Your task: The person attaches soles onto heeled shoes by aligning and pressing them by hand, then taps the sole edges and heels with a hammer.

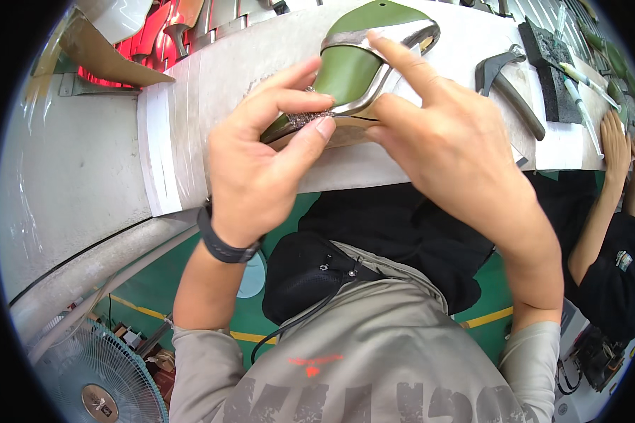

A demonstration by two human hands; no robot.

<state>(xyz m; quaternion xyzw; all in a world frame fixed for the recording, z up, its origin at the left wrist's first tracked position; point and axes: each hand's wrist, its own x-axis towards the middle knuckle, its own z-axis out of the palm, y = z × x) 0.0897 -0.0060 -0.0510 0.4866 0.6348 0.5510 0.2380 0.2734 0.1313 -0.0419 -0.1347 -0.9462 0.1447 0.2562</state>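
Note:
A green shoe [347, 74] with shiny silver trim is held just above the near edge of the work table. My left hand [261, 144] pinches a sparkly, bead-like strip [307, 118] against the shoe's lower left side, between thumb and fingers. From the other side, my right hand [451, 134] grips the shoe. Its index finger lies stretched along the silver band, and the thumb and other fingers are bent near the lower edge. How far the strip runs under my left fingers is hidden.
On the table [212, 99], right of the shoe, lies a black-headed hand tool [508, 84]. Syringes [582, 109] rest by a dark foam block [547, 70]. A co-worker's hand [616, 144] is at far right. Red shoes [164, 35] stand beyond; a fan [99, 381] is lower left.

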